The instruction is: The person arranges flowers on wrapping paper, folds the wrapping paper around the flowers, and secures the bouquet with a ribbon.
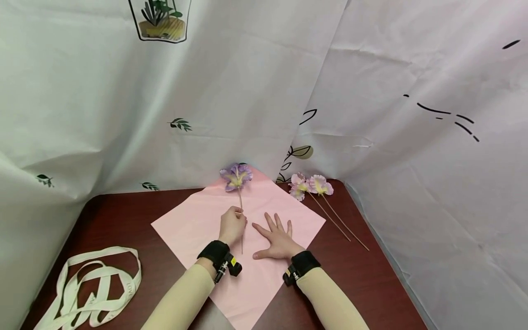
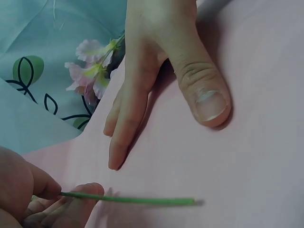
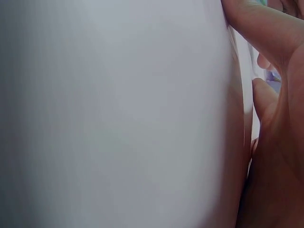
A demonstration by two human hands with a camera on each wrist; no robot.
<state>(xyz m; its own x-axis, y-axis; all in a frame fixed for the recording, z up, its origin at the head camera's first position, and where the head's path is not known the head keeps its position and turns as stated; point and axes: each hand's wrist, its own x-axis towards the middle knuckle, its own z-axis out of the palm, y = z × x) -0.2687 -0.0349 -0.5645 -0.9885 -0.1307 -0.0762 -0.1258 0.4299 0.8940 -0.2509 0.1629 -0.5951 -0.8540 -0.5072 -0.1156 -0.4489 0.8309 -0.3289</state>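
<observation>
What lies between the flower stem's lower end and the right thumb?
Only bare pink sheet lies between stem and right thumb, as the head and left wrist views show.

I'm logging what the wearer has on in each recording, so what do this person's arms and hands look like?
The left hand and right hand wear no gloves. The left sleeve and right sleeve are plain, pale cream-yellow. A black left wristband and black right wristband each carry a small dark camera unit; a yellow patch marks the left one.

Matt, papery pink sheet (image 1: 198, 215); smooth, faintly glossy table (image 1: 371, 284); cloth-like ribbon (image 1: 129, 288).
</observation>
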